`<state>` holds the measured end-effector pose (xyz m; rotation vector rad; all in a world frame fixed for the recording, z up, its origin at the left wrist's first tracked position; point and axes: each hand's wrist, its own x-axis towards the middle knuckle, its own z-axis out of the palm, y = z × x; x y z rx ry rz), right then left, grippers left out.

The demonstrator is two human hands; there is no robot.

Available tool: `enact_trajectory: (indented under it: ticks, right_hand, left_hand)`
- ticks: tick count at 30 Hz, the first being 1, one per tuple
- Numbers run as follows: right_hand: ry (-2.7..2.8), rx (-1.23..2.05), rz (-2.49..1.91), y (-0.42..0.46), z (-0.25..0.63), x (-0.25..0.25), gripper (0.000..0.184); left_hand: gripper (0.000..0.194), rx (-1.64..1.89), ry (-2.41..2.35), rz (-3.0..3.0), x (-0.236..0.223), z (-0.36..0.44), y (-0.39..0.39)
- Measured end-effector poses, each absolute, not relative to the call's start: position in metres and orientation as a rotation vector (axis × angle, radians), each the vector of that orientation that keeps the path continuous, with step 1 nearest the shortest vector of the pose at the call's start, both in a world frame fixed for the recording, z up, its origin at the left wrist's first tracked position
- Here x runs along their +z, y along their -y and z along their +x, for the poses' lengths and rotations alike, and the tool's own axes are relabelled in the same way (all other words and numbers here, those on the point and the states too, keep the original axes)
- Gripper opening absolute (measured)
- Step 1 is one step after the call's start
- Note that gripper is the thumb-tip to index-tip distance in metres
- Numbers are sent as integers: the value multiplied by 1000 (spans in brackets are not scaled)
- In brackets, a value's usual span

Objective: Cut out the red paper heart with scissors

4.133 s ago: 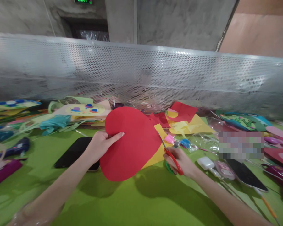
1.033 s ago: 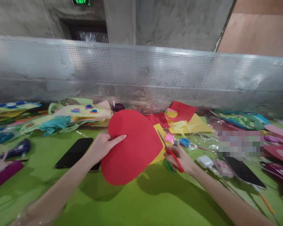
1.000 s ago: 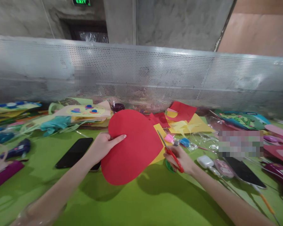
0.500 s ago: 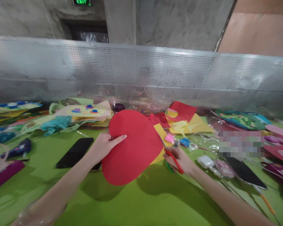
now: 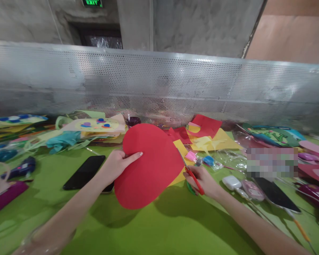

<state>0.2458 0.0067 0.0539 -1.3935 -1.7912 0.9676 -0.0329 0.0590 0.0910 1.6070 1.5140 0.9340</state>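
Note:
A large red paper heart [image 5: 149, 170] is tilted on its side above the green table. My left hand [image 5: 119, 163] pinches its left edge, with the thumb on the front face and the fingers hidden behind. My right hand [image 5: 202, 179] grips red-handled scissors [image 5: 195, 180], whose blades lie along the heart's right edge, by its point. Yellow paper [image 5: 179, 178] shows behind the heart on that side. Under my right hand a small green round item [image 5: 190, 187] is partly hidden.
A black phone [image 5: 85, 172] lies left of the heart, another phone [image 5: 278, 194] at the right beside a white earbud case [image 5: 231, 182]. Red paper [image 5: 207, 125] and yellow scraps [image 5: 220, 140] lie behind. A perforated metal screen [image 5: 159, 78] borders the table's far side.
My right hand and the scissors have shifted very slightly left. The red heart and my left hand look the same as before.

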Motion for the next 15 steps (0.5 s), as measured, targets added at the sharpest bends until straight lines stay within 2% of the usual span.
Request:
enact_trajectory:
  ticks: [6,15]
  right_hand:
    - [1748,963,-1360,-7,248,56,30]
    - [1751,1046,-1309,-5,246,61,15]
  left_hand:
    - [52,895,-1489,1637,90,-33,-60]
    - [52,809,-1417,1686,85,-31,-59]
